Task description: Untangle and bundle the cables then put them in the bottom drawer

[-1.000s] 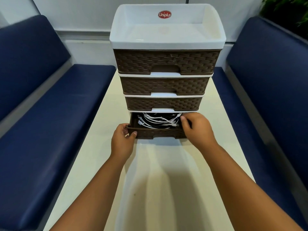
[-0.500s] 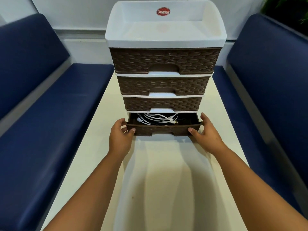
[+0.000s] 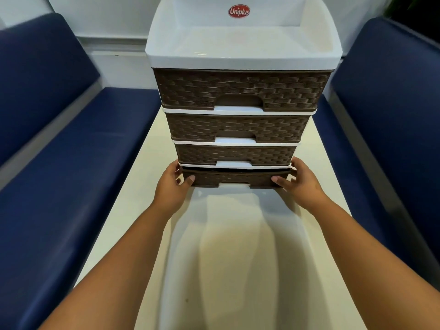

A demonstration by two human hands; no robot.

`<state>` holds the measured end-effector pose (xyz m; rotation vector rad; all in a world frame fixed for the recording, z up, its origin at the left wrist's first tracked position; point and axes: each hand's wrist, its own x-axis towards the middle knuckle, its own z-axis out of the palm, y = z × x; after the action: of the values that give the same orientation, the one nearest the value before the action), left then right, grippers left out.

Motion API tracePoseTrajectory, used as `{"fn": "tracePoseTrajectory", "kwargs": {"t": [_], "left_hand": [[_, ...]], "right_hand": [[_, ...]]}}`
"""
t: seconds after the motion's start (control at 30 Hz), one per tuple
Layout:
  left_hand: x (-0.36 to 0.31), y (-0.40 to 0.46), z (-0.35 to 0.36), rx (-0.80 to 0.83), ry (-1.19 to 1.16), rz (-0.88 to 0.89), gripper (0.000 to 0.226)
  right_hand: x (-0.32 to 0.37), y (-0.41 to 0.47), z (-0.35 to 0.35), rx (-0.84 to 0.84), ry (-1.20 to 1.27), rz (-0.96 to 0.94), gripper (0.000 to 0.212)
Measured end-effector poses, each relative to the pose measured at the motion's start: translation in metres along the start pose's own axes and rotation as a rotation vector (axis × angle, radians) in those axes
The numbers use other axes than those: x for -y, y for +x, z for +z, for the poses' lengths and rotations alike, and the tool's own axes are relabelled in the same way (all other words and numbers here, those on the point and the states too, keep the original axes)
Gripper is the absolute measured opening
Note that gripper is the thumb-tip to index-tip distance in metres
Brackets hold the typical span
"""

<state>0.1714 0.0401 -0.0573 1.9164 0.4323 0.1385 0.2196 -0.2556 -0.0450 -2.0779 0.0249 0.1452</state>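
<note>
- Since half a second ago the bottom drawer (image 3: 234, 178) has slid almost home into the drawer unit (image 3: 240, 91); only a thin dark slit remains along its top edge, where before a broad opening showed.
- Cables no longer show: the white coils seen in the open drawer a moment earlier are now hidden inside it, so that is where I judge them to be.
- Left hand (image 3: 172, 186) holds the drawer's left front corner, thumb on the woven face and fingers wrapped round the side.
- Right hand (image 3: 298, 184) mirrors it at the right front corner, thumb on the face and fingers curled behind the edge.
- Both hands have travelled forward with the drawer toward the far end of the table (image 3: 233, 246).
- By my reading, the task is all but finished; one last short push should seat the drawer flush.
- Whether the bundle sits tidy inside cannot be told, and the drawer's back and the fingertips behind its corners are out of sight.
- Blue benches (image 3: 71, 163) flank the table's long edges.
</note>
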Motion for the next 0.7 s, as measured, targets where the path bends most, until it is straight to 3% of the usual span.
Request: {"fn": "tracePoseTrajectory", "kwargs": {"t": [0.33, 0.53, 0.7], "left_hand": [[0.004, 0.0062, -0.0035, -0.157, -0.084, -0.026, 0.036], [0.0026, 0.0039, -0.0033, -0.155, -0.083, -0.026, 0.034], [-0.0025, 0.008, -0.0096, -0.04, 0.1, -0.037, 0.04]], "right_hand": [[-0.0034, 0.0051, 0.009, -0.123, 0.024, 0.026, 0.048], [-0.0036, 0.0017, 0.0101, -0.135, 0.039, 0.039, 0.049], [-0.0017, -0.0036, 0.0107, -0.077, -0.011, 0.077, 0.054]]}}
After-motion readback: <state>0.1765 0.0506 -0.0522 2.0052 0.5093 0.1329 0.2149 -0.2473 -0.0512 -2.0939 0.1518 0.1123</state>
